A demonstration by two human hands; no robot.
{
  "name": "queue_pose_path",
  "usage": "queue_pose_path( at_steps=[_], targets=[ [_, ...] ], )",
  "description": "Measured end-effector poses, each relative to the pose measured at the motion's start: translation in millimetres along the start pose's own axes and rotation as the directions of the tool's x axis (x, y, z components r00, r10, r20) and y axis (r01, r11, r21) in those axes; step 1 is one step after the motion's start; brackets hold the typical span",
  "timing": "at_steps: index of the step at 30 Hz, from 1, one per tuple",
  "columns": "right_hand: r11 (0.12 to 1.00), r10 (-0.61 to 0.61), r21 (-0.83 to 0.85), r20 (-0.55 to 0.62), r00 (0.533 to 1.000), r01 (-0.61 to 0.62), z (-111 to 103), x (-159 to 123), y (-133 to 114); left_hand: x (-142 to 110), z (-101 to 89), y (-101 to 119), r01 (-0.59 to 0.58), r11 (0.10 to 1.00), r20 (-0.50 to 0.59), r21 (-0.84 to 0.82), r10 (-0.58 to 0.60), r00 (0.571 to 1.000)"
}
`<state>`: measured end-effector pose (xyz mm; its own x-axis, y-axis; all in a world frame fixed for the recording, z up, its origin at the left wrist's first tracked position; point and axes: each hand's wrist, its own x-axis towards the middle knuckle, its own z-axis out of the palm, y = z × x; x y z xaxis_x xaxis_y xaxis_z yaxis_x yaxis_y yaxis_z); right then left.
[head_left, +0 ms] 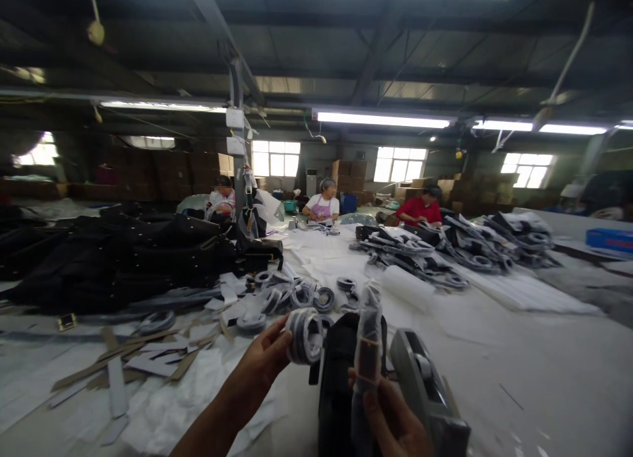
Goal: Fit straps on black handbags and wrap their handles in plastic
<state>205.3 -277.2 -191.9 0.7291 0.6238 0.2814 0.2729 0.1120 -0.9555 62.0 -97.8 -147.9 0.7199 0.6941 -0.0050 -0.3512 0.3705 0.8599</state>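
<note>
My left hand (271, 351) grips a coiled strap (302, 337), dark and light grey, bound in a roll with white wrapping. Its fingers are closed on the roll's left side. In my right hand (390, 411) a long plastic-wrapped strip (368, 332) stands nearly upright, a brown patch showing through the film. Thumb and fingers pinch its lower part. Behind and below it is a black bag (339, 371), partly covered by the strip. A grey tape dispenser (425, 378) stands just right of the bag.
Several coiled straps (297, 292) lie beyond my hands. Cardboard strips (123, 351) and crumpled plastic (188, 404) cover the left side. Black bags (123, 252) are heaped at far left, wrapped bags (410, 246) at right. Three people sit across the table (524, 351).
</note>
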Motion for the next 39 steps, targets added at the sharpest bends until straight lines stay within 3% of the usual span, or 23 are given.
queue_pose_path(
  at_steps=[3, 7, 10, 14, 20, 24, 30, 35, 39],
  targets=[
    [0.991, -0.112, -0.066, 0.019, 0.993, 0.114, -2.0, 2.1, -10.7, -6.5, 11.6, -2.7, 0.055, 0.998, -0.003, 0.008, -0.055, 0.998],
    [0.945, -0.26, -0.164, 0.154, 0.953, 0.284, -4.9, 5.1, -23.1, -7.6, 32.0, -2.5, 0.101, 0.995, 0.029, -0.027, -0.1, 0.995],
    [0.955, -0.203, -0.174, 0.205, 0.958, 0.24, -0.3, 6.4, -28.0, -10.3, 52.2, -0.1, 0.123, 0.991, 0.042, -0.053, -0.121, 0.992],
    [0.987, -0.098, -0.117, 0.07, 0.993, 0.106, 9.0, 9.5, -28.5, -16.6, 69.6, -8.7, 0.076, 0.996, 0.027, -0.053, -0.075, 0.997],
    [0.997, -0.012, -0.077, 0.035, 0.999, 0.015, 11.3, 13.9, -23.7, -16.3, 59.6, -47.9, -0.116, 0.992, 0.016, 0.058, 0.115, 0.993],
    [0.994, -0.027, -0.1, 0.061, 0.998, 0.033, 11.6, 14.8, -24.9, -9.4, 53.9, -54.4, -0.133, 0.986, -0.038, 0.097, 0.137, 0.99],
    [0.962, -0.166, -0.2, 0.118, 0.979, 0.187, 7.7, 14.3, -33.2, -3.5, 58.2, -49.1, 0.006, 0.999, -0.079, 0.051, -0.002, 0.997],
    [0.991, -0.116, 0.066, -0.06, 0.991, 0.12, -3.1, 13.7, -38.4, -16.2, 69.2, -42.5, 0.215, 0.977, 0.116, 0.002, -0.214, 0.97],
    [0.975, -0.071, 0.206, -0.044, 0.996, 0.079, -11.0, 19.0, -44.2, -14.6, 72.9, -31.3, 0.217, 0.976, 0.168, 0.014, -0.216, 0.962]
  ],
)
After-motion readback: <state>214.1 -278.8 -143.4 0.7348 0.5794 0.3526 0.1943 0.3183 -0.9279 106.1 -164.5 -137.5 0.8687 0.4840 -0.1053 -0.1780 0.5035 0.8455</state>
